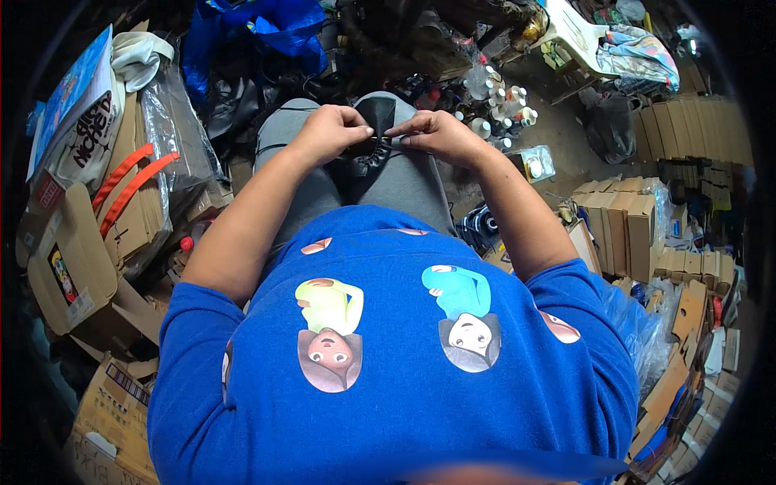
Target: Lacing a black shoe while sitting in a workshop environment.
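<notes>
A black lace-up boot (377, 113) rests between my thighs on grey trousers (396, 186), its dark laces (370, 159) crossing the front. From the left, my left hand (333, 133) is closed in a pinch at the boot's upper part, thumb and forefinger on what looks like a lace end. Opposite it, my right hand (440, 136) also pinches, with its fingertips close to the left ones and a thin dark lace between them. The fingers partly hide the lace and the boot's opening.
A blue bag (295, 36) and dark items lie beyond my knees. Several small white-capped bottles (501, 109) stand to the right on the floor. Stacked cardboard boxes (626, 218) crowd the right side. On the left are an open carton (85, 271) and orange straps (133, 186).
</notes>
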{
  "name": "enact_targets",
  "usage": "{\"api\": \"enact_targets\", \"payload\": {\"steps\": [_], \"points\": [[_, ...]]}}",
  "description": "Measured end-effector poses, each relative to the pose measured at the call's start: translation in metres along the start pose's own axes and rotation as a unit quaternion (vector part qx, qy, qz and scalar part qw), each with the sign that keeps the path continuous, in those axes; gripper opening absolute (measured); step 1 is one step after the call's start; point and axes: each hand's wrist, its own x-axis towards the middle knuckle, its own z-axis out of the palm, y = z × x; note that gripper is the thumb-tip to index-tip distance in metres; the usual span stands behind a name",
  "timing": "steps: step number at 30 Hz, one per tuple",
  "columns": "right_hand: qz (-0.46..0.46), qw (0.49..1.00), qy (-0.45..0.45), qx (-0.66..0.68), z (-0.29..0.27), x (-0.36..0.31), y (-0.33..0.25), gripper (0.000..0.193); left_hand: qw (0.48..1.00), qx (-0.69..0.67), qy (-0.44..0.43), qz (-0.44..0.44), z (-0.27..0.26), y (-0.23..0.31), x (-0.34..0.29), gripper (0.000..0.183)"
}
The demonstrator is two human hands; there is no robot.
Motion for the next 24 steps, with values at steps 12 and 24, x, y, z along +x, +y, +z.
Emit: {"api": "enact_targets", "payload": {"steps": [12, 24], "points": [[0.005, 0.997, 0.04, -0.06, 0.007, -0.01, -0.017, 0.029, 0.998, 0.017, -0.008, 0.067, -0.01, 0.005, -0.028, 0.016], [0.059, 0.985, 0.04, 0.159, 0.016, 0.003, 0.014, 0.026, 0.997, 0.058, 0.044, -0.01, 0.008, 0.017, -0.021, 0.028]]}}
